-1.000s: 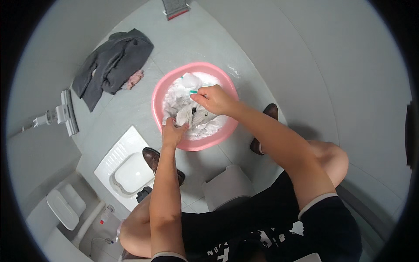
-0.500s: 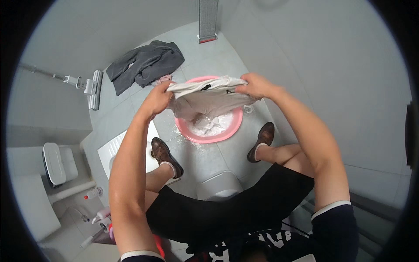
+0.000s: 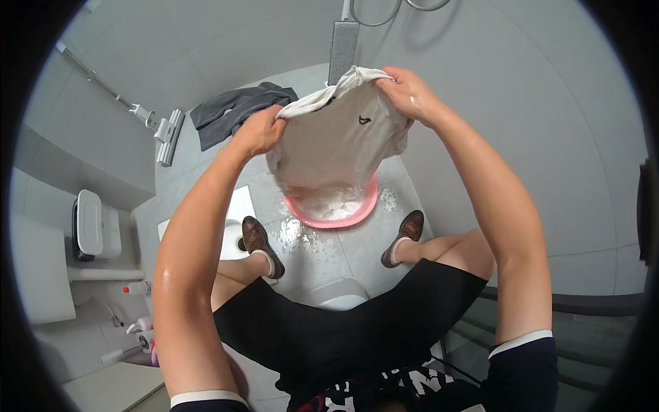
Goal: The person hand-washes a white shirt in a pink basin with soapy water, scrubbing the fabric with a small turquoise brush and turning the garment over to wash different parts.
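Observation:
A wet white shirt [image 3: 333,147] with a small dark emblem hangs spread between my two hands. My left hand [image 3: 261,130] grips its upper left corner, fingers closed on the cloth. At the upper right corner my right hand [image 3: 412,96] is closed on the fabric, with suds on its back. Below the shirt stands a pink basin [image 3: 336,223] on the floor, with foamy water [image 3: 336,206] in it. The shirt's lower edge hangs over the basin and hides its far side; whether it touches the water I cannot tell.
Dark grey clothing [image 3: 230,113] lies on the tiles at the far left, near a flat mop [image 3: 168,137]. A white squat toilet [image 3: 237,209] is by my left shoe [image 3: 257,240]. Splashed suds [image 3: 295,233] wet the floor. A grey flat mop head [image 3: 343,51] leans at the far wall.
Both hands have risen and moved farther away, lifting the shirt higher. The shirt now hangs more fully open, and wet foam spots have spread on the floor beside the basin.

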A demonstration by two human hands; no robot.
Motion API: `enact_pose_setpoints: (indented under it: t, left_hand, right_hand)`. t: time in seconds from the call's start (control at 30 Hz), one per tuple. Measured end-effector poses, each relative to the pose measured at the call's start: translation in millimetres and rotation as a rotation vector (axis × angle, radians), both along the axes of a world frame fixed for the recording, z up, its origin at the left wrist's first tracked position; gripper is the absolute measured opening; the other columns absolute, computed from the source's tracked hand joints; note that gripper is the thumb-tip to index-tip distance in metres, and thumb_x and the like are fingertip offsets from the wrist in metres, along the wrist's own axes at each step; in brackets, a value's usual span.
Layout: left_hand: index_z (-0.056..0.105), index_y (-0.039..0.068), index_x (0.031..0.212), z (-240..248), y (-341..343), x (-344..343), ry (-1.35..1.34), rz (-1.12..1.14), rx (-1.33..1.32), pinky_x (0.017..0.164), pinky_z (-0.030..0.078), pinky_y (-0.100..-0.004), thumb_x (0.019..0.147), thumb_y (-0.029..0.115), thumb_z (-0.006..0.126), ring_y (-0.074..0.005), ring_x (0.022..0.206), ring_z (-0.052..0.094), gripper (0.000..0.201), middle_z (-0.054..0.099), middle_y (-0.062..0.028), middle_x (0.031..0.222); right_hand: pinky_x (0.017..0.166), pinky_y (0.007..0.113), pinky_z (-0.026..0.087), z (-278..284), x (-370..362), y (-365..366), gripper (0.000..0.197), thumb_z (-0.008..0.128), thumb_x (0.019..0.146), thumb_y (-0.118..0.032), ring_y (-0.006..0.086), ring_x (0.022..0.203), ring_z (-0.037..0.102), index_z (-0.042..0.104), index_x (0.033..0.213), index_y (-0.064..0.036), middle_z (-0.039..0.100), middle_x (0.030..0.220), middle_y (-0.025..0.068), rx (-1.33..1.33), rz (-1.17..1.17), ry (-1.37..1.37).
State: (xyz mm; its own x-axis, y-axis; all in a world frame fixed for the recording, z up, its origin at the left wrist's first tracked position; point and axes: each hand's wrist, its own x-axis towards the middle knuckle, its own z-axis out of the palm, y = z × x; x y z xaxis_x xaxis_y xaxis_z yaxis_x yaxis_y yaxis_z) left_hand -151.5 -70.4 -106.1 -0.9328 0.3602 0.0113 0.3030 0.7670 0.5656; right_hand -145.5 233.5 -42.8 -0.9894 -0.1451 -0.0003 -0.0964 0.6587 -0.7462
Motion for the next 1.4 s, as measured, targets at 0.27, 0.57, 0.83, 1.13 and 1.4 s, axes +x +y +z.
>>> enact_pose_setpoints:
  t: [0.27, 0.57, 0.83, 1.13, 1.4]
  left_hand:
    - [0.061, -0.003, 0.103, 51.6, 35.9, 11.2, -0.340, 0.169, 0.484, 0.075, 0.047, -0.0342, 0.092, 0.028, 0.043, -0.0182, 0.082, 0.057, 0.038, 0.063, -0.0101, 0.091]
    - [0.064, -0.003, 0.102, 37.3, 99.1, 47.0, -0.489, -0.082, 0.956, 0.081, 0.048, -0.0334, 0.088, 0.013, 0.055, -0.0169, 0.089, 0.060, 0.023, 0.065, -0.0093, 0.097]
    - [0.054, 0.000, 0.102, -119.4, 63.4, 56.4, -0.991, 0.532, 1.147, 0.080, 0.054, -0.0432, 0.097, 0.058, 0.035, -0.0252, 0.087, 0.063, 0.061, 0.057, -0.0120, 0.096]
    - [0.047, 0.000, 0.133, -241.8, 76.2, 25.9, -0.985, 0.717, 1.936, 0.104, 0.043, -0.0455, 0.100, 0.046, 0.031, -0.0316, 0.124, 0.051, 0.059, 0.053, -0.0160, 0.134]
    - [0.039, 0.003, 0.136, -270.2, 99.8, 33.6, -0.957, 0.727, 2.144, 0.107, 0.038, -0.0488, 0.094, 0.013, 0.046, -0.0332, 0.124, 0.049, 0.044, 0.050, -0.0167, 0.133]
  right_hand:
    - [0.068, 0.033, 0.047, -2.6, 2.0, -9.3, 0.032, 0.043, 0.097, -0.034, 0.0140, 0.079, 0.056, 0.059, 0.105, -0.0070, 0.060, 0.089, 0.0016, -0.283, -0.099, -0.133]
    - [0.074, 0.035, 0.049, -14.4, 17.3, -54.3, 0.027, 0.054, 0.088, -0.020, 0.0197, 0.084, 0.059, 0.057, 0.108, -0.0019, 0.060, 0.102, 0.0101, -0.648, -0.190, -0.351]
    - [0.076, 0.027, 0.048, -45.5, 19.6, -60.1, 0.026, 0.057, 0.077, 0.002, 0.0128, 0.088, 0.058, 0.057, 0.103, -0.0019, 0.059, 0.097, 0.0047, -0.622, 0.042, -0.106]
    - [0.078, 0.027, 0.046, -129.6, 80.2, -25.3, 0.018, 0.053, 0.071, 0.003, 0.0121, 0.086, 0.055, 0.060, 0.087, -0.0037, 0.059, 0.088, 0.0011, -0.315, 0.235, -0.388]
    - [0.093, 0.037, 0.046, -294.1, 20.3, -2.6, 0.044, 0.066, 0.070, -0.015, 0.0282, 0.105, 0.060, 0.062, 0.112, -0.0029, 0.066, 0.103, 0.0175, 0.166, 0.308, -0.538]
